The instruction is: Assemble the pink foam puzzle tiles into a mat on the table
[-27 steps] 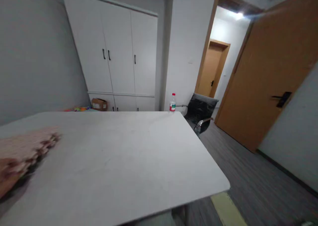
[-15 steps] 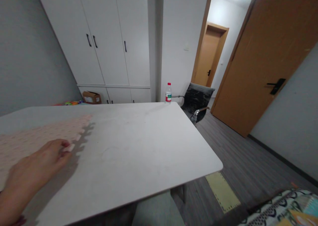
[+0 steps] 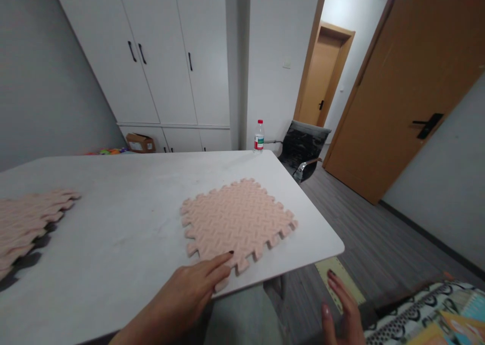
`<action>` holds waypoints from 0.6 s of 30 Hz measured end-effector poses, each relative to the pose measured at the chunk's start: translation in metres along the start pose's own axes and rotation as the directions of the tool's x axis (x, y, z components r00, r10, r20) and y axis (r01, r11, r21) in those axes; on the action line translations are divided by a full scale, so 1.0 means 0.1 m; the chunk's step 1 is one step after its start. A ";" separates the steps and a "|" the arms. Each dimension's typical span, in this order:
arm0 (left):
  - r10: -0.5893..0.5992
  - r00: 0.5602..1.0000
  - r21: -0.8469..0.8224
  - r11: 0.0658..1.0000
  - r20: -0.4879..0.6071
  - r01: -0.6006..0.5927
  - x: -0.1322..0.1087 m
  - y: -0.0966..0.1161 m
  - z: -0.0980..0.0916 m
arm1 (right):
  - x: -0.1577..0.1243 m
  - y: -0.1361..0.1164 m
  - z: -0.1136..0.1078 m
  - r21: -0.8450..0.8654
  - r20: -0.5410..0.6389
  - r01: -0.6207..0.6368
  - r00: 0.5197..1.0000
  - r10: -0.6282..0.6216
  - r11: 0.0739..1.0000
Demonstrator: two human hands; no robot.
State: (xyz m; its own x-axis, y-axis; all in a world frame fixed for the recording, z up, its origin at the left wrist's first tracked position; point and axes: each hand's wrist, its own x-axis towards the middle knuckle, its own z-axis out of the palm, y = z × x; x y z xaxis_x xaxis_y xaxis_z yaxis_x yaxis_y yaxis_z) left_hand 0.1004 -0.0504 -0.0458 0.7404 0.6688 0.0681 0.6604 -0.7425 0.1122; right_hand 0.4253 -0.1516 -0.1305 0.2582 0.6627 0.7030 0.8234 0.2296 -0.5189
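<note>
The left hand (image 3: 193, 289) lies flat on the white counter (image 3: 125, 224), fingers spread and stretched forward, their tips resting on the near edge of a pink foam mat (image 3: 238, 222). It presses rather than grips; nothing is clasped in it. The mat (a square piece with jigsaw-style teeth all round and a ribbed top) lies flat near the counter's right-hand near corner, well inside the edge. The right hand (image 3: 343, 309) hangs off the counter, below and to the right of that corner, fingers loosely open and holding nothing. More pink mats (image 3: 28, 218) sit in a stack at the far left of the counter, well apart from the single one. At the far edge stands a water bottle (image 3: 259, 136), with a black chair (image 3: 305, 145) just beyond it and white cupboards (image 3: 162, 57) behind.
</note>
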 end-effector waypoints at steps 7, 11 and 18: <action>0.051 0.998 -0.005 0.999 -0.021 -0.051 0.15 0.19 -0.06 | 0.61 0.25 0.15 -0.334 0.343 -0.059 0.922 0.179 0.941; 0.062 0.996 0.082 0.995 -0.058 -0.057 0.35 0.24 0.07 | 0.67 0.53 0.23 -0.413 0.377 -0.068 0.895 0.239 0.908; -0.040 0.987 0.129 0.990 -0.158 0.060 0.64 0.40 0.20 | 0.89 0.75 0.25 -0.414 0.374 -0.120 0.881 0.289 0.902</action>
State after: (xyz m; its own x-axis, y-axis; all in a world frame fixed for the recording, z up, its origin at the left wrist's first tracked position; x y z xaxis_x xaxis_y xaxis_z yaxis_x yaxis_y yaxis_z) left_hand 0.1767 -0.0387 -0.0566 0.6845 0.6952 0.2193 0.7145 -0.6995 -0.0130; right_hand 0.4970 -0.0572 -0.1189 0.2760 0.9171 0.2875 0.9212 -0.1671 -0.3513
